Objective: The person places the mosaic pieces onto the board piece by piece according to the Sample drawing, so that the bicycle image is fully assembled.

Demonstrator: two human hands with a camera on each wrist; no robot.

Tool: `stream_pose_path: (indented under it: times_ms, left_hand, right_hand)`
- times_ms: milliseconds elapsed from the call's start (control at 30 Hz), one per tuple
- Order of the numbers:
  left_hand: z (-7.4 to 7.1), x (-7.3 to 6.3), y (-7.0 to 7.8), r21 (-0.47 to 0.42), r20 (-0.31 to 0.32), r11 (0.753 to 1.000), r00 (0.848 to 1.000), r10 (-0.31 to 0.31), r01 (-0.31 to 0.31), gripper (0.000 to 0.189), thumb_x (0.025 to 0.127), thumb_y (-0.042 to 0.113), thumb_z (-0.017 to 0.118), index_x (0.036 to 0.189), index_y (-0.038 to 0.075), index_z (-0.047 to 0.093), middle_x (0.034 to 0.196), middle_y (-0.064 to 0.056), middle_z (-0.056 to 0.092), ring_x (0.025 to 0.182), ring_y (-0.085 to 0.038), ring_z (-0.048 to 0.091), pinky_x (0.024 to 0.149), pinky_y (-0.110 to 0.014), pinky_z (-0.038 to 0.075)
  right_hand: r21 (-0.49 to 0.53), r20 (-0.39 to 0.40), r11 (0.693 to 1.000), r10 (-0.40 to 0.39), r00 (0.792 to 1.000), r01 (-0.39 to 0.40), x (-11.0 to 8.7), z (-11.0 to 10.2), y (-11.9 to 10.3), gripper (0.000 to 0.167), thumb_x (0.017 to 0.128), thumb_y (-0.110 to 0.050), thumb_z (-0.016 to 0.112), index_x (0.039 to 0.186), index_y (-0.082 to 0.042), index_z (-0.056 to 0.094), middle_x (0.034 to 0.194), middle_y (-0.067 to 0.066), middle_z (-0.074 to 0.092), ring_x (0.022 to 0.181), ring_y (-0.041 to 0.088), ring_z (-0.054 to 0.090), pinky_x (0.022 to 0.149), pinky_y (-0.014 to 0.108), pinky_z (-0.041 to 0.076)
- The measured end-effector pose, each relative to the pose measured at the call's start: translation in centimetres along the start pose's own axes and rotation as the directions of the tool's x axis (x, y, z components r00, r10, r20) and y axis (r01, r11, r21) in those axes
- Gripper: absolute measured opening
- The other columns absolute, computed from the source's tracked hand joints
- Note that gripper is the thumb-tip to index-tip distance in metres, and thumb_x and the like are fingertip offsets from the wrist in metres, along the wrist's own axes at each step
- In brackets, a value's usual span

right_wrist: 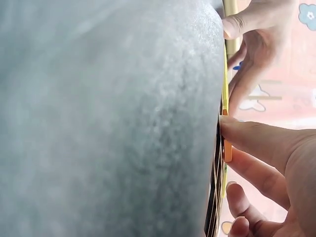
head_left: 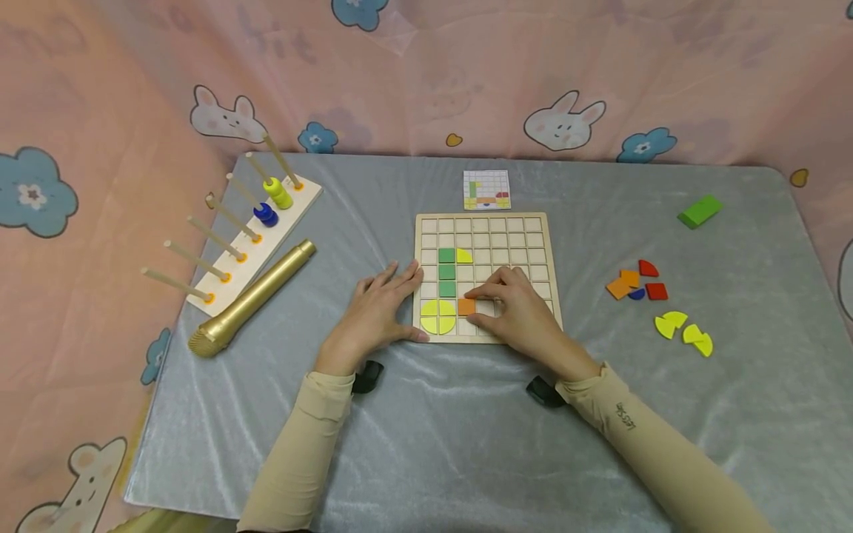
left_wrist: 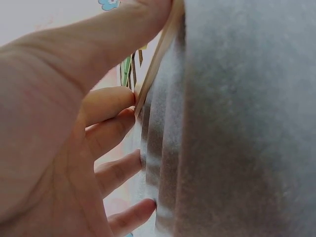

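A wooden grid board [head_left: 517, 224] lies flat mid-table. My left hand [head_left: 376, 314] rests at its left side, fingers extended against the edge and thumb at the near left corner. With the thumb and index finger, my right hand [head_left: 523, 314] pinches an orange square tile [head_left: 466, 306] over a cell of the near rows; in the right wrist view the orange tile [right_wrist: 227, 151] shows between those fingertips. Left of it, yellow quarter-circle tiles [head_left: 437, 317] form a full circle. Green square tiles [head_left: 446, 272] stand in a column, with one yellow quarter circle [head_left: 463, 256] beside the top one.
A pattern card [head_left: 487, 190] lies behind the board. Right of it are loose orange tiles [head_left: 618, 288], red tiles [head_left: 656, 292], a blue half-circle [head_left: 637, 295], yellow tiles [head_left: 697, 339] and a green block [head_left: 700, 212]. Leftward lie a gold microphone [head_left: 253, 298] and a peg stand [head_left: 293, 203].
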State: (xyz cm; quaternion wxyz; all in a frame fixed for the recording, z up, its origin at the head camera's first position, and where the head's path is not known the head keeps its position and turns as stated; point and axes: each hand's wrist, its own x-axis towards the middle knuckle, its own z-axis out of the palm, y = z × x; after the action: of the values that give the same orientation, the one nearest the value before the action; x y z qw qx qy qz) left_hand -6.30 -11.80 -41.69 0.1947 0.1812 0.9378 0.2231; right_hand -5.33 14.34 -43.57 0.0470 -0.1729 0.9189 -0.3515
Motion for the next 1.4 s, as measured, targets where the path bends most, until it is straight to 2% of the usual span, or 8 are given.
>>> stream_pose_path:
  times_ms: [267,500,767,900,1000,1133,1300,1400]
  left_hand:
    - [0.0,0.0,0.0,-0.005,0.002,1.0,1.0,-0.002,0.002,0.11,0.079,0.045,0.091,0.168,0.018,0.032,0.177,0.001,0.022,0.167,-0.031,0.016,0.127,-0.061,0.021]
    - [0.0,0.0,0.1,-0.001,0.002,1.0,1.0,0.004,-0.004,0.111,0.079,0.045,0.091,0.168,0.017,0.032,0.177,0.001,0.022,0.166,-0.032,0.016,0.127,-0.061,0.022]
    - [0.1,0.0,0.0,-0.006,-0.003,1.0,1.0,0.011,-0.011,0.112,0.077,0.043,0.092,0.168,0.017,0.032,0.177,0.001,0.022,0.167,-0.032,0.015,0.127,-0.061,0.022]
    - [0.1,0.0,0.0,-0.007,-0.002,1.0,1.0,0.009,-0.009,0.111,0.078,0.043,0.092,0.168,0.017,0.033,0.177,0.001,0.022,0.167,-0.031,0.015,0.127,-0.061,0.022]
    - [0.1,0.0,0.0,-0.008,-0.001,1.0,1.0,0.009,-0.009,0.111,0.078,0.044,0.092,0.168,0.017,0.032,0.177,0.001,0.022,0.167,-0.032,0.015,0.127,-0.061,0.022]
    - [0.1,0.0,0.1,-0.011,-0.004,1.0,1.0,0.011,-0.011,0.111,0.078,0.044,0.092,0.168,0.017,0.032,0.177,0.001,0.022,0.167,-0.032,0.015,0.127,-0.061,0.022]
    - [0.0,-0.1,0.1,-0.012,-0.008,1.0,1.0,0.007,-0.007,0.112,0.077,0.043,0.092,0.168,0.017,0.033,0.177,0.0,0.022,0.166,-0.032,0.016,0.127,-0.061,0.021]
    - [0.0,-0.1,0.1,-0.009,-0.005,1.0,1.0,0.004,-0.004,0.111,0.078,0.044,0.092,0.168,0.017,0.032,0.177,0.0,0.022,0.166,-0.032,0.015,0.127,-0.061,0.021]
  right_hand:
    - [-0.002,0.004,1.0,0.004,1.0,-0.004,0.0,0.0,-0.1,0.032,0.085,-0.015,0.09,0.116,-0.012,0.083,0.104,0.007,0.061,0.096,0.024,0.05,0.075,0.034,0.043]
    - [0.01,-0.003,0.999,0.042,0.999,-0.042,-0.3,-0.2,0.2,0.034,0.084,-0.018,0.092,0.116,-0.012,0.083,0.105,0.007,0.062,0.095,0.023,0.048,0.076,0.035,0.043]
    - [0.028,-0.064,0.999,0.045,0.997,-0.044,-1.2,-1.2,1.9,0.031,0.083,-0.012,0.091,0.113,-0.009,0.082,0.102,0.009,0.062,0.099,0.027,0.05,0.082,0.039,0.042]
    - [0.05,-0.086,0.998,0.042,0.995,-0.038,-1.8,-2.0,3.0,0.031,0.083,-0.008,0.09,0.113,-0.005,0.082,0.101,0.012,0.061,0.098,0.027,0.048,0.08,0.036,0.038]
    - [0.069,-0.093,0.995,0.076,0.993,-0.069,-2.4,-2.7,3.8,0.031,0.085,-0.008,0.089,0.115,-0.004,0.081,0.103,0.013,0.06,0.096,0.024,0.046,0.078,0.034,0.036]
    - [0.087,-0.115,0.989,0.127,0.985,-0.117,-3.4,-3.9,5.0,0.031,0.088,-0.01,0.088,0.117,-0.004,0.079,0.106,0.016,0.061,0.094,0.025,0.047,0.079,0.034,0.035]
    - [0.062,-0.206,0.988,0.152,0.967,-0.142,-4.3,-5.6,6.4,0.032,0.086,-0.009,0.088,0.117,-0.002,0.078,0.109,0.021,0.064,0.099,0.031,0.054,0.084,0.035,0.036]
    - [0.043,-0.247,0.985,0.174,0.953,-0.168,-5.0,-6.7,7.2,0.034,0.086,-0.01,0.088,0.118,-0.002,0.078,0.11,0.02,0.066,0.099,0.026,0.053,0.084,0.032,0.036]
